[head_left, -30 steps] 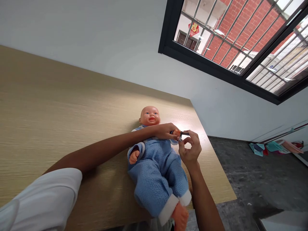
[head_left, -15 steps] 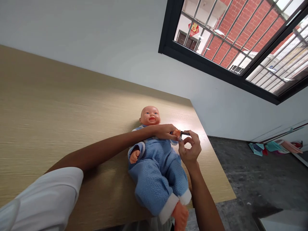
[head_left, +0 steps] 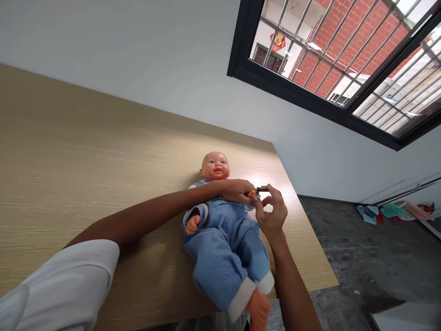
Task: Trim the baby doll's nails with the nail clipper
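Observation:
A baby doll [head_left: 225, 248] in a blue fleece outfit with white cuffs lies on its back on the wooden table [head_left: 86, 151]. My left hand [head_left: 238, 190] reaches across its chest, the fingers closed around the doll's hand [head_left: 252, 194] on the right side. Between the thumb and fingers of my right hand [head_left: 272, 211] is a small metal nail clipper [head_left: 262, 189], its jaw end at the doll's fingers. Whether the jaws touch them is too small to tell. The doll's other hand [head_left: 192, 224] rests free at its side.
A pale wall [head_left: 155, 59] runs behind the table, with a dark-framed barred window [head_left: 292, 85] at upper right. The table's right edge drops to a dark grey floor [head_left: 347, 239]. Folded cloths [head_left: 392, 209] hang on a low rack at far right.
The nail clipper's lever has tilted slightly and its arms look a little closer together. My left hand has shifted slightly at the doll's hand. The doll's body stays put.

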`<state>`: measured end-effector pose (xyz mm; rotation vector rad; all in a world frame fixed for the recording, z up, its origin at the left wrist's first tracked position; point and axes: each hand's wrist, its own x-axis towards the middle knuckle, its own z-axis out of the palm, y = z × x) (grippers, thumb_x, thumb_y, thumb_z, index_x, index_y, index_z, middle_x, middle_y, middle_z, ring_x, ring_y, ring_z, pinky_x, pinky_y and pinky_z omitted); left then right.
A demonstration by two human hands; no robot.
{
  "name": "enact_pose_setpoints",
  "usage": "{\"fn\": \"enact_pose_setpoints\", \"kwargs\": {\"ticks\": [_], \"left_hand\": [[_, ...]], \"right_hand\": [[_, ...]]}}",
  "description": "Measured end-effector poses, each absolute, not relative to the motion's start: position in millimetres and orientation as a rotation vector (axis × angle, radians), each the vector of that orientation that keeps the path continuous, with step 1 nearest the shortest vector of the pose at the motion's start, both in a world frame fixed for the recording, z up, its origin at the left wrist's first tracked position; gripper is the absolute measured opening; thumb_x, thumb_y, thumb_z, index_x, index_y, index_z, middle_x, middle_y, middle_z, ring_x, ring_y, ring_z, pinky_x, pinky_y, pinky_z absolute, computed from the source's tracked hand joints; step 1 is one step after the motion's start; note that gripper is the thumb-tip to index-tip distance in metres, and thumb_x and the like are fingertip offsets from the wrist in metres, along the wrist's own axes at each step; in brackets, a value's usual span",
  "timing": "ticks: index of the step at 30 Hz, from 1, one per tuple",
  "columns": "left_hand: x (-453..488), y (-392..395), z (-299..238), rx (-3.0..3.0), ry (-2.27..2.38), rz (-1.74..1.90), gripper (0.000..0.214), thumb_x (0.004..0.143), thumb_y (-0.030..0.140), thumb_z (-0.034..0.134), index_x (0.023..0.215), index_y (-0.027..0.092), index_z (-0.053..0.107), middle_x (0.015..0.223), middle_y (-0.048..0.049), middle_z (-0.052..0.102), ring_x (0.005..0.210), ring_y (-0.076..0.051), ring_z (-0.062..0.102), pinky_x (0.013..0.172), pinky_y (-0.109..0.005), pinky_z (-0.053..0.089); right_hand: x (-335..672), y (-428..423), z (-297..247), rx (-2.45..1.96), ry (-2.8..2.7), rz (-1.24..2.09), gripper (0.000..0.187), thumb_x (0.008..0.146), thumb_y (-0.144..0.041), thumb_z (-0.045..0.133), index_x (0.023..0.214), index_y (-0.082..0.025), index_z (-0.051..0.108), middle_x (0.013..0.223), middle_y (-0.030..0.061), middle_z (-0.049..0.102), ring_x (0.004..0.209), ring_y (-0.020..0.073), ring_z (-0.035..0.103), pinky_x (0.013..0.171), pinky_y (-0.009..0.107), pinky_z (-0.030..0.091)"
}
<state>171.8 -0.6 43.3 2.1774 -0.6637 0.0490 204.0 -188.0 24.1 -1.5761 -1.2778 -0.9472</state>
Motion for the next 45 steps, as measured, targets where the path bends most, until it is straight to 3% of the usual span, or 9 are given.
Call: {"fn": "enact_pose_setpoints", "kwargs": {"ticks": [4, 12, 17, 29, 37, 45], "left_hand": [[172.8, -0.9, 41.2, 2.148, -0.685, 0.056, 0.037, 0.083, 0.046, 0.066, 0.067, 0.014, 0.056, 0.058, 0.0032, 0.048, 0.058, -0.010, 0.040, 0.059, -0.022, 0.034], [174.6, -0.4, 41.2, 2.226, -0.753, 0.049, 0.039, 0.090, 0.047, 0.057, 0.068, 0.015, 0.055, 0.063, 0.0011, 0.051, 0.060, -0.011, 0.042, 0.063, -0.024, 0.038], [176.2, 0.7, 38.7, 2.163, -0.758, 0.086, 0.046, 0.086, 0.057, 0.062, 0.067, 0.015, 0.057, 0.060, 0.0016, 0.051, 0.058, -0.011, 0.042, 0.060, -0.023, 0.037], [171.4, -0.3, 45.6, 2.268, -0.739, 0.028, 0.048, 0.094, 0.057, 0.049, 0.073, 0.014, 0.055, 0.069, -0.0009, 0.055, 0.065, -0.012, 0.046, 0.064, -0.024, 0.037], [172.2, 1.2, 42.1, 2.177, -0.784, 0.042, 0.064, 0.100, 0.063, 0.032, 0.083, 0.012, 0.067, 0.082, -0.0085, 0.069, 0.074, -0.016, 0.059, 0.070, -0.025, 0.046], [170.2, 1.3, 43.2, 2.179, -0.781, 0.059, 0.054, 0.102, 0.052, 0.035, 0.085, 0.013, 0.068, 0.083, -0.0079, 0.070, 0.076, -0.016, 0.061, 0.074, -0.026, 0.048]], "right_hand": [[203.6, -187.7, 22.2, -1.583, -1.294, -0.953, 0.045, 0.092, -0.019, 0.061, 0.135, -0.021, 0.049, 0.092, 0.0035, 0.068, 0.049, 0.0066, 0.055, 0.046, 0.022, 0.051], [204.9, -189.8, 19.8, -1.535, -1.289, -0.935, 0.053, 0.091, -0.015, 0.059, 0.141, -0.024, 0.043, 0.105, 0.0064, 0.065, 0.052, 0.0054, 0.052, 0.049, 0.022, 0.053], [204.3, -189.8, 22.2, -1.557, -1.306, -0.908, 0.049, 0.093, -0.016, 0.056, 0.140, -0.023, 0.044, 0.106, 0.0076, 0.063, 0.055, 0.0058, 0.054, 0.049, 0.022, 0.052], [208.3, -190.0, 18.5, -1.515, -1.305, -0.842, 0.050, 0.094, -0.014, 0.053, 0.141, -0.026, 0.043, 0.101, 0.0049, 0.056, 0.062, 0.0083, 0.053, 0.051, 0.023, 0.050], [207.1, -191.0, 18.1, -1.538, -1.280, -0.824, 0.053, 0.094, -0.018, 0.055, 0.144, -0.025, 0.040, 0.102, 0.0048, 0.058, 0.057, 0.0067, 0.053, 0.049, 0.023, 0.051], [208.2, -191.3, 16.1, -1.544, -1.258, -0.814, 0.055, 0.092, -0.019, 0.058, 0.144, -0.026, 0.040, 0.104, 0.0045, 0.059, 0.053, 0.0055, 0.053, 0.049, 0.023, 0.052]]}}
